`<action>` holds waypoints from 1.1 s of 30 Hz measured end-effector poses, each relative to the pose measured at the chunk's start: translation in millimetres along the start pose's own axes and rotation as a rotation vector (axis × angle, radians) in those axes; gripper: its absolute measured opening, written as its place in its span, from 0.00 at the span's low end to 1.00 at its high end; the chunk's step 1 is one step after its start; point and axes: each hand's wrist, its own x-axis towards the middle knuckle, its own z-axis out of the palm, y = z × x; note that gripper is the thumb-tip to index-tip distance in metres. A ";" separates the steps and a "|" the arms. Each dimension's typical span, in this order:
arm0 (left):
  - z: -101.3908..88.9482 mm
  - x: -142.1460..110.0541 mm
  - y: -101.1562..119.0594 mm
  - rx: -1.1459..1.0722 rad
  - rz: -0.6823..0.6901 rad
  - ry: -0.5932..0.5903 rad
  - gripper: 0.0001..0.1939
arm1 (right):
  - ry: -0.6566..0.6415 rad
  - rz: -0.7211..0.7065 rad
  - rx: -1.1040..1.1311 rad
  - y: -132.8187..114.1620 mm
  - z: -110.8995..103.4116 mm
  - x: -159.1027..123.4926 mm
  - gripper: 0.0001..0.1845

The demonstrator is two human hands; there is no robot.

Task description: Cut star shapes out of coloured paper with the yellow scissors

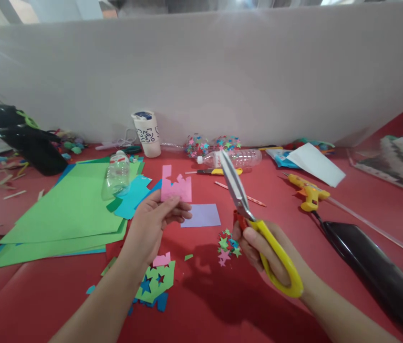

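My left hand is closed on a piece of pink paper with a jagged, cut-out top edge, pinched between thumb and fingers above the table. My right hand grips a pair of scissors with yellow handles, blades pointing up and seemingly together. A red part shows at my right fingers; whether it belongs to the scissors I cannot tell. Below lies a pale lilac paper rectangle. Small paper stars in green, pink and blue lie left of my right hand. Green scraps with star-shaped holes lie near my left forearm.
Green sheets and a clear bottle are at left. Behind stand a white tumbler and star-covered bottle. A yellow cutter and pencil lie mid-table. A yellow glue gun lies right.
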 end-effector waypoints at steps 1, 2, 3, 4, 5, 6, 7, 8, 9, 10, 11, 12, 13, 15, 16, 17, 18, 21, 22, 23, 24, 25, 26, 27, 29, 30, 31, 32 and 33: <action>-1.5 0.6 2.6 -0.013 0.029 0.024 0.03 | -0.057 -0.010 -0.065 0.0 -0.9 0.3 0.24; -2.4 0.9 4.7 -0.023 0.054 0.042 0.03 | -0.115 -0.014 -0.133 0.4 -1.2 0.5 0.23; -3.0 0.9 6.4 -0.031 0.076 0.055 0.03 | -0.163 -0.010 -0.195 1.2 -1.0 0.8 0.22; -3.2 0.7 7.7 -0.036 0.095 0.066 0.03 | -0.201 0.002 -0.249 2.2 -0.4 1.0 0.21; -3.2 0.3 8.5 -0.038 0.111 0.074 0.03 | -0.226 0.022 -0.296 3.3 0.5 1.1 0.20; -3.1 -0.2 9.1 -0.036 0.121 0.080 0.03 | -0.240 0.038 -0.335 4.3 1.4 1.1 0.20; -2.9 -0.8 9.5 -0.034 0.128 0.083 0.03 | -0.253 0.049 -0.367 5.0 2.2 1.0 0.19; -2.7 -1.5 9.7 -0.029 0.132 0.084 0.03 | -0.268 0.056 -0.394 5.4 2.9 0.9 0.19; -2.5 -2.2 9.8 -0.022 0.130 0.079 0.03 | -0.288 0.062 -0.413 5.5 3.5 0.8 0.18; -2.4 -2.8 9.8 -0.013 0.129 0.072 0.03 | -0.305 0.066 -0.425 5.3 3.9 0.8 0.18; -2.2 -3.3 9.9 -0.002 0.122 0.061 0.03 | -0.320 0.069 -0.430 5.0 4.2 0.9 0.18; -1.9 -3.8 10.0 0.008 0.119 0.049 0.04 | -0.332 0.071 -0.429 4.6 4.4 0.9 0.18; -1.7 -4.2 10.1 0.014 0.117 0.034 0.04 | -0.340 0.070 -0.426 4.3 4.5 1.0 0.19; -1.4 -4.7 10.3 0.016 0.118 0.011 0.05 | -0.349 0.053 -0.419 3.9 4.4 0.7 0.20; -1.3 -4.9 10.4 0.014 0.121 0.005 0.05 | -0.353 0.045 -0.412 3.8 4.2 0.4 0.20; -1.4 -5.1 10.6 0.012 0.123 0.001 0.05 | -0.358 0.038 -0.404 3.8 3.9 -0.1 0.21; -1.4 -5.4 10.7 0.010 0.125 -0.001 0.05 | -0.365 0.036 -0.394 3.8 3.5 -0.7 0.21; -1.9 -5.7 10.8 0.012 0.121 -0.008 0.05 | -0.380 0.046 -0.371 4.4 2.8 -1.5 0.24; -2.1 -5.7 10.8 0.014 0.120 -0.008 0.05 | -0.381 0.052 -0.372 4.9 2.8 -1.4 0.25; -2.2 -5.6 10.8 0.017 0.118 -0.007 0.05 | -0.382 0.054 -0.373 5.7 2.9 -1.1 0.25; -2.3 -5.4 10.8 0.019 0.117 -0.007 0.05 | -0.381 0.054 -0.374 6.8 3.1 -0.7 0.26; -2.4 -5.3 10.8 0.020 0.116 -0.007 0.05 | -0.377 0.051 -0.377 8.1 3.4 -0.2 0.27; -2.4 -5.2 10.8 0.020 0.115 -0.009 0.05 | -0.369 0.048 -0.382 9.6 3.9 0.1 0.27; -2.4 -5.2 10.9 0.020 0.112 -0.010 0.05 | -0.357 0.042 -0.389 11.0 4.4 0.4 0.28; -2.4 -5.8 11.3 0.018 0.107 -0.013 0.06 | -0.325 0.024 -0.413 13.0 5.7 0.6 0.30; -2.4 -6.2 11.5 0.017 0.106 -0.014 0.06 | -0.312 0.023 -0.422 13.3 6.3 0.6 0.31; -2.4 -6.7 11.8 0.016 0.107 -0.015 0.06 | -0.303 0.022 -0.428 13.2 7.0 0.5 0.31; -2.4 -7.0 12.0 0.015 0.109 -0.017 0.06 | -0.295 0.022 -0.430 12.6 7.6 0.4 0.32; -2.4 -7.2 12.2 0.014 0.113 -0.019 0.06 | -0.287 0.024 -0.432 11.6 8.1 0.2 0.33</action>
